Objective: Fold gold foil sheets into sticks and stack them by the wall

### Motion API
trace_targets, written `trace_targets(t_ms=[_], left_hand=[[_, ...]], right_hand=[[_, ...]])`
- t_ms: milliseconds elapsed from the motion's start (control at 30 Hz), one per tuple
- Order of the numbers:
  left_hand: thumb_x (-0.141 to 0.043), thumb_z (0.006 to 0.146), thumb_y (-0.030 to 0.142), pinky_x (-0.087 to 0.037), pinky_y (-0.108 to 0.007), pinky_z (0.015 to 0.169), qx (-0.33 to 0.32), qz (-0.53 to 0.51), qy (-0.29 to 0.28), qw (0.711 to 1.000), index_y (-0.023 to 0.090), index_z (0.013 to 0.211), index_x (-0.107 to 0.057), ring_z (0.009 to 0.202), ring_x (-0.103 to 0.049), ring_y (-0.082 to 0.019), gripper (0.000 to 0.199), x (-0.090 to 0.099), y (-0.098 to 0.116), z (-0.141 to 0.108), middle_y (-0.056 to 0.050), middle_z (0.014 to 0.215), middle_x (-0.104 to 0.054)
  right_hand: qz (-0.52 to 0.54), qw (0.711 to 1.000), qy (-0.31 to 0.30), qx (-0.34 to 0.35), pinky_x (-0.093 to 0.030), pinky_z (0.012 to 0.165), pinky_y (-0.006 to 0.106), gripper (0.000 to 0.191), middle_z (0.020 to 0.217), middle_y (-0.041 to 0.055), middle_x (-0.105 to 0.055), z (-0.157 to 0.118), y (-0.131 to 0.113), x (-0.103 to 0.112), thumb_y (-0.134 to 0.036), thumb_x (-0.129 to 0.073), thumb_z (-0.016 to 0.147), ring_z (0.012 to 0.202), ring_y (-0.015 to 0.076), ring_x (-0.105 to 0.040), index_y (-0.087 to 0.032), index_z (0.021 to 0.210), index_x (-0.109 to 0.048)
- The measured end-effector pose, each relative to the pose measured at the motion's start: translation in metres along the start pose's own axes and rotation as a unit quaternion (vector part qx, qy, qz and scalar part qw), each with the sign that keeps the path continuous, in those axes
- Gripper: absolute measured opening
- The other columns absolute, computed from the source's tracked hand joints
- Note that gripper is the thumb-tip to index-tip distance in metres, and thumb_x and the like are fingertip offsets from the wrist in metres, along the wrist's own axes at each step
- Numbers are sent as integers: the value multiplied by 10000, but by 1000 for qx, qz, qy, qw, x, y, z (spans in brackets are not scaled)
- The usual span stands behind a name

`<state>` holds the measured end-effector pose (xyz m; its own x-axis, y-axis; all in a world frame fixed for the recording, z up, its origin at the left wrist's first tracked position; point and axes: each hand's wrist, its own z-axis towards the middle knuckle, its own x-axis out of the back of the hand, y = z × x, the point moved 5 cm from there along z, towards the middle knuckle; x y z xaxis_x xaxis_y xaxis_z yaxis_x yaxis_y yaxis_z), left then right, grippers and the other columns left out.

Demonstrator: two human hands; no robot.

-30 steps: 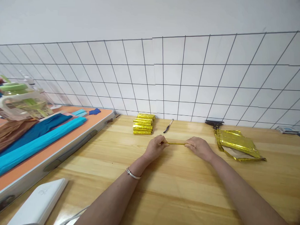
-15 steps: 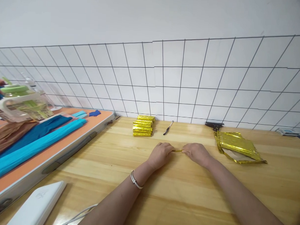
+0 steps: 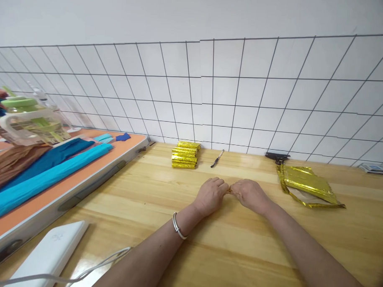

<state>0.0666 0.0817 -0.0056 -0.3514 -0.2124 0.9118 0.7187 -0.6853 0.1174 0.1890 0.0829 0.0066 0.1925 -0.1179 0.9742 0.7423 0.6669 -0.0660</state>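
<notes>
Near the middle of the wooden table (image 3: 157, 213), my left hand (image 3: 211, 195) and my right hand (image 3: 250, 195) come almost together. Both are closed, fingers pinched on a thin gold foil strip (image 3: 229, 190). Only a short bit of it shows between the fingertips; the rest is hidden. Beyond my left hand lies a stack of folded gold foil pieces (image 3: 184, 156). A pen (image 3: 217, 159) rests to its right. Off to the right of my right hand is a gold foil packet (image 3: 309, 183), with a greyish-brown patch showing under its front edge.
A black clip-like object (image 3: 277, 157) sits against the gridded wall (image 3: 224, 94). At left, an orange-topped surface (image 3: 128, 147) holds a turquoise roll (image 3: 52, 180), brown cloth-like material (image 3: 15, 164) and a green-lidded jug (image 3: 32, 119). A white slab-shaped device (image 3: 49, 251) and cable (image 3: 96, 265) lie front left.
My hands have drawn closer together, so less of the gold strip shows between them. The view has shifted slightly, and more of the white cable is visible.
</notes>
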Motion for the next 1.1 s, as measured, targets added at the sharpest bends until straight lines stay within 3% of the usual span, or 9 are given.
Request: trace_targets(t_ms=[200, 433, 667, 900, 1100], left_hand=[[-407, 891, 192, -362, -282, 684, -6, 0, 29, 1000, 167, 803, -567, 769, -475, -176, 184, 12, -2, -1, -47, 771, -548], [-434, 888, 235, -395, -239, 683, 59, -154, 29, 986, 183, 869, -586, 774, -536, -151, 161, 2, -29, -5, -33, 820, -584], [-451, 845, 155, -398, -206, 634, 93, -180, 55, 978, 173, 811, -587, 693, -547, -123, 141, 8, -52, -5, -10, 756, -606], [-457, 841, 160, -394, -222, 661, 116, -188, 102, 970, 176, 798, -597, 710, -538, -130, 148, 12, -54, -6, -19, 754, -598], [-481, 838, 192, -424, -220, 662, 123, -233, 122, 957, 184, 826, -627, 691, -559, -127, 147, 14, -48, -8, -13, 724, -613]], right_hand=[[24, 1000, 15, -10, -363, 673, 277, 314, 727, 28, -640, 0, 8, 10, -358, -364, 918, 715, 165, -555, -222, 788, -616], [58, 997, 35, -46, -372, 661, 281, 331, 781, 52, -645, -6, 34, 12, -402, -352, 913, 750, 181, -553, -217, 863, -622], [105, 991, 37, -80, -374, 597, 248, 313, 744, 6, -637, -13, 57, 18, -384, -332, 921, 673, 150, -555, -247, 949, -612], [136, 980, 86, -120, -366, 662, 295, 293, 794, 46, -648, -14, 57, 17, -417, -398, 879, 764, 199, -553, -251, 885, -640], [237, 947, 141, -165, -408, 636, 283, 252, 784, 25, -654, -18, 58, 27, -459, -488, 823, 725, 184, -570, -269, 885, -642]])
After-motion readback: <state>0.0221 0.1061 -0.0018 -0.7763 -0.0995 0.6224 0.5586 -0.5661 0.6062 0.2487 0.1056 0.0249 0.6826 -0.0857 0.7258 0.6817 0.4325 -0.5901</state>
